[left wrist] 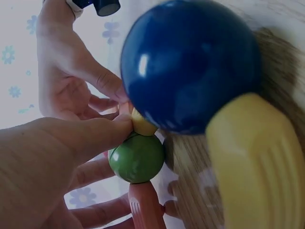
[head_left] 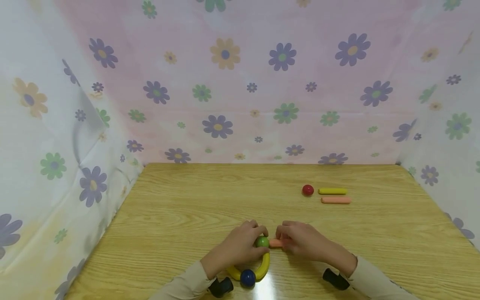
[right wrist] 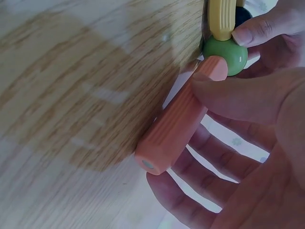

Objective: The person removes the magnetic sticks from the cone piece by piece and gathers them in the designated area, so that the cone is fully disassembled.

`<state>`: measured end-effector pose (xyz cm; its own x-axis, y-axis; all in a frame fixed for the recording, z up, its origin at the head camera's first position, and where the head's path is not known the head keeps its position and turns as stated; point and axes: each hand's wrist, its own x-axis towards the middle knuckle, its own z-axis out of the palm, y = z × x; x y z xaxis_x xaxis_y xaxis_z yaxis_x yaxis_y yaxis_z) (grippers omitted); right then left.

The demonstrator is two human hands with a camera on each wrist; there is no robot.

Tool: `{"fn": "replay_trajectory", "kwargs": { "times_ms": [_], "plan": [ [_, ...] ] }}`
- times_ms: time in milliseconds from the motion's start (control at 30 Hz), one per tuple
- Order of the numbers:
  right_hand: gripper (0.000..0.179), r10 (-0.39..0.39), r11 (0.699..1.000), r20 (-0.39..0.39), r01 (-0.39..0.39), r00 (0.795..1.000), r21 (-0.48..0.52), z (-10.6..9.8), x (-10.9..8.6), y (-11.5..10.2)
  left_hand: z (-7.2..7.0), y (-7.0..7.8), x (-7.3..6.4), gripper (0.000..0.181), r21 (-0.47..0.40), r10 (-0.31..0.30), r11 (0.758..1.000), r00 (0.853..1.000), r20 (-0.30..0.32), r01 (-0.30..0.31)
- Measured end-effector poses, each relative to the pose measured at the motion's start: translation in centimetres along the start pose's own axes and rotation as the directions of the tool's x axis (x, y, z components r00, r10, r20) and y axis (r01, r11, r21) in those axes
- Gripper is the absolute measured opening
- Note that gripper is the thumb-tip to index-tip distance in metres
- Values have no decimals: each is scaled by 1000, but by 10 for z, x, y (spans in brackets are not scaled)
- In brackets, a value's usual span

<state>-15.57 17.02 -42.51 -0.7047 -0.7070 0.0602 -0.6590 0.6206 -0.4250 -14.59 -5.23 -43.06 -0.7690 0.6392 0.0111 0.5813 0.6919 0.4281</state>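
Observation:
My left hand (head_left: 243,243) pinches a green ball (head_left: 262,241), thumb at the joint where a curved yellow rod (head_left: 264,265) meets it. That rod curves down to a dark blue ball (head_left: 247,278), from which another yellow rod (head_left: 233,273) bends left, partly under my hand. In my right hand (head_left: 303,239) is a straight salmon-orange rod (right wrist: 183,117); its far end touches the green ball and a small grey disc shows at its near end. The left wrist view also shows an orange rod (left wrist: 144,205) below the green ball, by my left fingers.
Farther back on the wooden table (head_left: 187,196) lie a red ball (head_left: 308,190), a straight yellow rod (head_left: 332,191) and a straight orange rod (head_left: 336,200). Flower-patterned cloth (head_left: 247,104) hangs behind the table and along both sides.

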Motion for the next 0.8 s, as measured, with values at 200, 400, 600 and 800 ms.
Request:
{"fn": "replay_trajectory", "kwargs": {
  "times_ms": [200,400,600,800],
  "plan": [
    [17,14,999,10,-14,1000,-34,0,-1,1,-3,6,0,26,-20,-26,999,1000,3,26],
    [19,-4,999,-3,4,1000,-49,1,-1,1,-5,10,0,25,24,-50,998,999,18,50],
    [19,-6,999,4,6,1000,-43,1,-1,-1,-4,14,-1,32,153,-65,987,996,53,56],
    [19,-8,999,5,8,1000,-51,1,0,-2,-2,17,-1,42,274,-28,962,997,68,9]
  ]
}}
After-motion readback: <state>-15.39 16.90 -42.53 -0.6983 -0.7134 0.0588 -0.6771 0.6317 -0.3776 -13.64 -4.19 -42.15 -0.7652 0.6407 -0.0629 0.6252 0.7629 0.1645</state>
